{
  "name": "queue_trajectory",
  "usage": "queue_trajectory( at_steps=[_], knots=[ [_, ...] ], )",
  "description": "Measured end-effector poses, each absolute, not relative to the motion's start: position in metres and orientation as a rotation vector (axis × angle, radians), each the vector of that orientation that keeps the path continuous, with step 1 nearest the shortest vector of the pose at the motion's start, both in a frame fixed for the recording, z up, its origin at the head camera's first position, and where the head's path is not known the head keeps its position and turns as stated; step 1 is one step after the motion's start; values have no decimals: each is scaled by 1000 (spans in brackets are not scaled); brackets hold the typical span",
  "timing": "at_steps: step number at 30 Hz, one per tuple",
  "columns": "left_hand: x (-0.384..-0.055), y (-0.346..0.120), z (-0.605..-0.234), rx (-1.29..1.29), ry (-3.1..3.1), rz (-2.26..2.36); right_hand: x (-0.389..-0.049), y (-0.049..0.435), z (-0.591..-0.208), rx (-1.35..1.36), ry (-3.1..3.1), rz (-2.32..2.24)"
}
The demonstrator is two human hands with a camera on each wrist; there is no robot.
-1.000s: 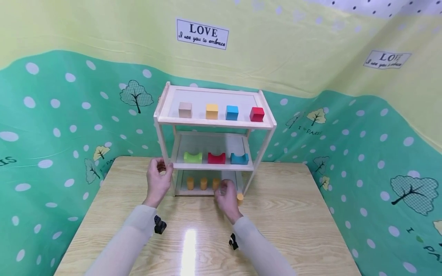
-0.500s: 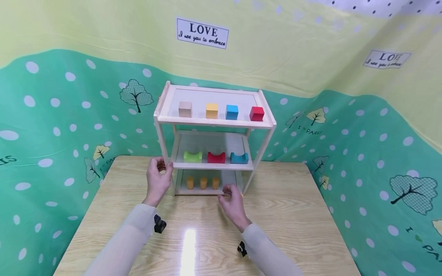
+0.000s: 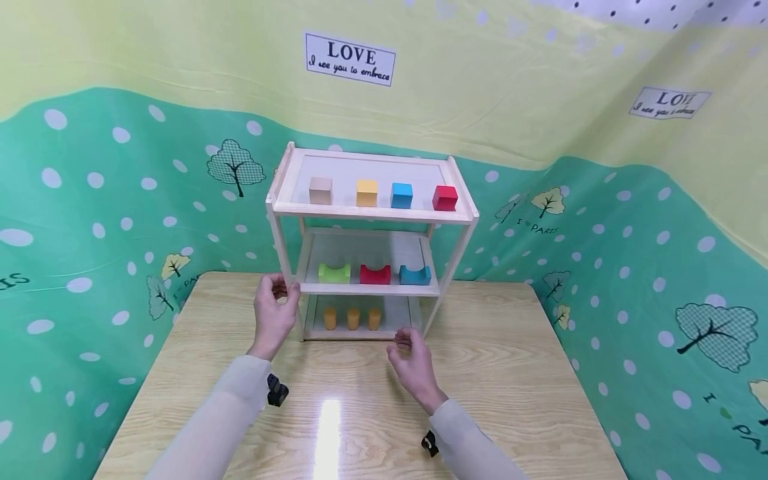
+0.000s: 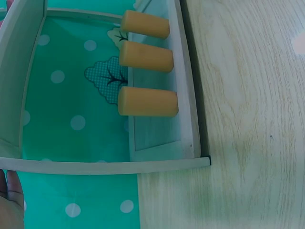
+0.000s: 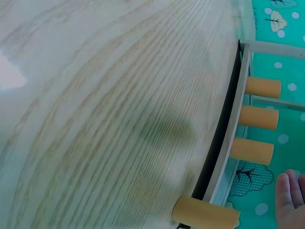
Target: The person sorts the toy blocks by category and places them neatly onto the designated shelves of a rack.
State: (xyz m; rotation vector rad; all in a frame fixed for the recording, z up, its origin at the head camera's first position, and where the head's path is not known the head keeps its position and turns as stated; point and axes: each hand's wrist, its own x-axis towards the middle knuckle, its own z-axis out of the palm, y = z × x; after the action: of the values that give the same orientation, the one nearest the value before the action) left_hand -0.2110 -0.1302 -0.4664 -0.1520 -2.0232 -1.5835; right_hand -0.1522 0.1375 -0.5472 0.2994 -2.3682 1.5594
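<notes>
A small white three-tier wooden shelf rack (image 3: 372,213) stands on the table. My left hand (image 3: 275,317) holds its left front post at middle-tier height, thumb at the front; only some fingers (image 4: 14,191) show in the left wrist view. On the bottom tier stand three orange cylinders (image 3: 353,319), upright in a row. Another orange cylinder (image 5: 205,212) stands on the table before the rack's right front end, hidden behind my hand in the head view. My right hand (image 3: 415,370) hovers near it, fingers loosely bent and holding nothing.
The middle tier bears green (image 3: 334,274), red (image 3: 375,275) and blue (image 3: 415,275) bridge-shaped blocks. Up on the top tier are several cubes, including a red one (image 3: 445,198). A patterned curtain (image 3: 150,200) closes off the back and sides of the wooden table (image 3: 510,373).
My right hand has drawn back from the third cylinder on the bottom tier, moving towards me and slightly right. It now covers the cylinder on the table. The left hand has stayed put.
</notes>
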Motion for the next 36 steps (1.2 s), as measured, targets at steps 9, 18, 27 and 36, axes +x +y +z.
queue_trajectory(
  at_steps=[9,18,27,36],
  knots=[
    [-210,-130,-466,-149,-2036,-1582,-157,155,-568,287,-2331,1508],
    [-211,-130,-467,-150,-2034,-1589,-158,171,-574,295,-2295,1381],
    [-211,-130,-467,-156,-2035,-1590,-159,182,-574,238,-2280,1299],
    [-211,-130,-468,-149,-2037,-1586,-161,191,-580,137,-2345,1319]
  ],
)
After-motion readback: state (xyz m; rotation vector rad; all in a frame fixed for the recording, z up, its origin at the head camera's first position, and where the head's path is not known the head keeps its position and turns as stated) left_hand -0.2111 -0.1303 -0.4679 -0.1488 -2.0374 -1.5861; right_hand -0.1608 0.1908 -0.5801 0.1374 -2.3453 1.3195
